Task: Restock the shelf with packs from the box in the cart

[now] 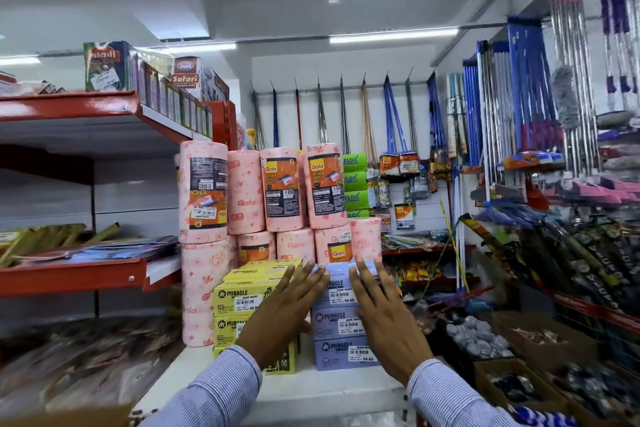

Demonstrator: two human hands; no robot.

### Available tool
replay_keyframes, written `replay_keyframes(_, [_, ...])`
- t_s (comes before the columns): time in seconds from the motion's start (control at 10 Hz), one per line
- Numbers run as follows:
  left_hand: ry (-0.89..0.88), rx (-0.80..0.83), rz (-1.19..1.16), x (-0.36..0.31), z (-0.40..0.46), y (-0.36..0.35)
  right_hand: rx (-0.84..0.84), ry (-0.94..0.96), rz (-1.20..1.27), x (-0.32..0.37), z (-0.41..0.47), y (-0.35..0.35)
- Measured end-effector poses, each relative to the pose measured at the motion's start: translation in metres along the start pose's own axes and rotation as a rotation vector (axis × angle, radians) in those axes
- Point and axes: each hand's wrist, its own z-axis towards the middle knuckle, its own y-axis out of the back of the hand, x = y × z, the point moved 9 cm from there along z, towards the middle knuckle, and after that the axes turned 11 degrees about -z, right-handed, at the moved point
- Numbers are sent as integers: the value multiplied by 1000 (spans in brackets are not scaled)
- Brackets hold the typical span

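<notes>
A stack of blue Miracle packs (341, 319) stands on the white shelf (322, 392), right beside a stack of yellow Miracle packs (242, 295). My left hand (280, 312) lies flat, fingers spread, across the seam between the yellow stack and the top blue pack. Flat too is my right hand (388, 315), which presses on the front right of the blue stack. Neither hand grips anything. Behind the packs stand pink Gala kitchen towel rolls (277, 191). A brown cardboard edge (69, 418) shows at the bottom left; the cart is out of view.
Red shelves (79, 274) with flat packets run along the left. Brooms and mops (519, 97) hang on the back and right walls. Bins of scrubbers (478, 340) and cardboard boxes sit low on the right. Green Elox boxes (355, 180) stand behind the rolls.
</notes>
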Motion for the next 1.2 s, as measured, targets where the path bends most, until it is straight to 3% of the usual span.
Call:
replay_keyframes(0.4, [41,-84,67,-7,-4,5,-13,-20,7,0,-2,-1])
replay_keyframes(0.5, [16,-172,109,-27,-8,16,-31,-23,-4,2,-4,1])
replay_keyframes(0.7, [47,-74,120,-43,-7,-1,-26,-22,14,2,-7,-3])
replay_keyframes(0.9, [93,-86,77,-47,-6,0,0,45,-4,-2,-5,-6])
replay_keyframes(1.2, [183,-86,32,-48,-11,20,-40,4,7,2,-4,16])
